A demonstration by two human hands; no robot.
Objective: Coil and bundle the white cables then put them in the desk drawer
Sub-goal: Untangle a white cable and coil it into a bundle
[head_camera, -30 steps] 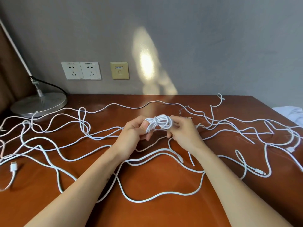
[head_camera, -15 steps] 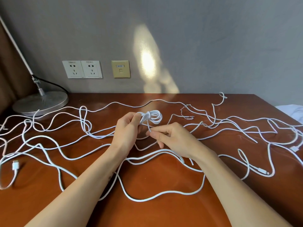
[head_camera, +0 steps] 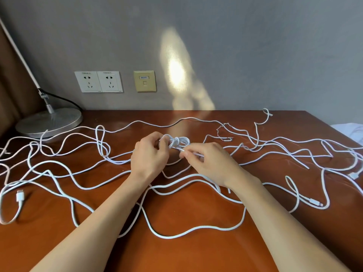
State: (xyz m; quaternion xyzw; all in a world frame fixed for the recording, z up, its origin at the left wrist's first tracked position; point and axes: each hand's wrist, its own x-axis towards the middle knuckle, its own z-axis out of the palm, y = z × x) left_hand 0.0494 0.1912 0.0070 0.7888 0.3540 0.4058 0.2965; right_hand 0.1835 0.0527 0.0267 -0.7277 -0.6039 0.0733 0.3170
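A small coil of white cable is held just above the middle of the brown desk. My left hand grips the coil's left side with curled fingers. My right hand pinches the cable's loose end just below and right of the coil. Several more white cables lie loose and tangled across the whole desk, with a USB plug at the left and a thin plug at the right. No drawer is in view.
A lamp with a round metal base stands at the back left, its black cord running to the wall. Two white sockets and a beige port sit on the grey wall. A thin twisted wire tie lies behind my right hand. White cloth lies off the right edge.
My right hand let go of the coil's right side, dropped toward me, then rose back to the coil pinching the loose end. My left hand kept hold of the coil.
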